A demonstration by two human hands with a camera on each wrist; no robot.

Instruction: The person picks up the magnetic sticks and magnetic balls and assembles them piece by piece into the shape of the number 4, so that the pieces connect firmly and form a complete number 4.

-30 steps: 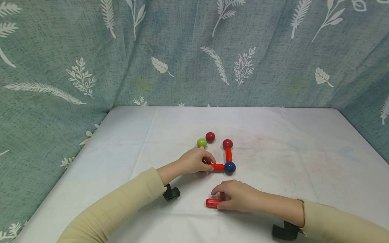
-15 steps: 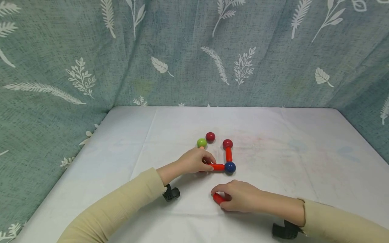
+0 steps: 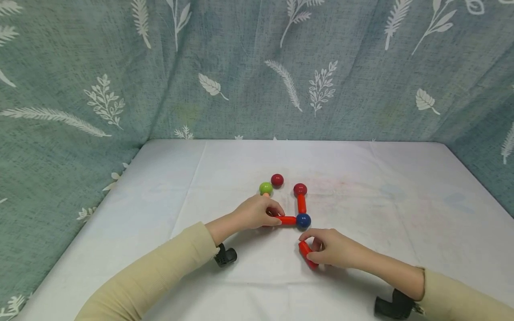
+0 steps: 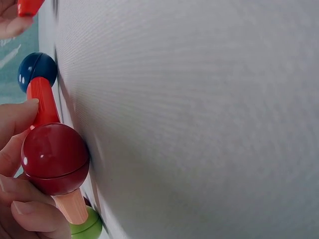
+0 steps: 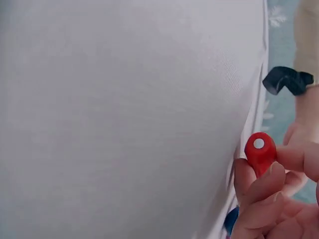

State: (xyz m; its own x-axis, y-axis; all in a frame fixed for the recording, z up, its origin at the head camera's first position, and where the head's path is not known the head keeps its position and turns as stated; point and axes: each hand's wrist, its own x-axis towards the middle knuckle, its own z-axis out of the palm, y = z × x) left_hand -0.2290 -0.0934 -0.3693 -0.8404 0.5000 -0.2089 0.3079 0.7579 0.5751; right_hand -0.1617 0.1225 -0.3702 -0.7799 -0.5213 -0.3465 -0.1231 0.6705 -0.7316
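Observation:
My left hand (image 3: 257, 211) pinches a red rod (image 3: 287, 220) whose right end meets a blue ball (image 3: 303, 221). At that rod's other end, in the left wrist view, sits a dark red ball (image 4: 55, 159), with a peach rod (image 4: 72, 206) leading on to a green ball (image 4: 87, 225). From the blue ball a second red rod (image 3: 301, 203) runs away from me to another dark red ball (image 3: 300, 189). My right hand (image 3: 335, 247) holds a loose red rod (image 3: 308, 255) between thumb and fingers, apart from the blue ball. The right wrist view shows a pale round spot on its end.
A separate dark red ball (image 3: 277, 180) lies close behind the green ball. A white cloth (image 3: 381, 187) covers the table, and a patterned green curtain (image 3: 241, 67) hangs behind it. Black cameras (image 3: 225, 256) are strapped at both wrists.
My right hand has moved rightward and away from me, nearer the blue ball. The rod it holds has turned from lying sideways to slanting. The left hand stays on its rod.

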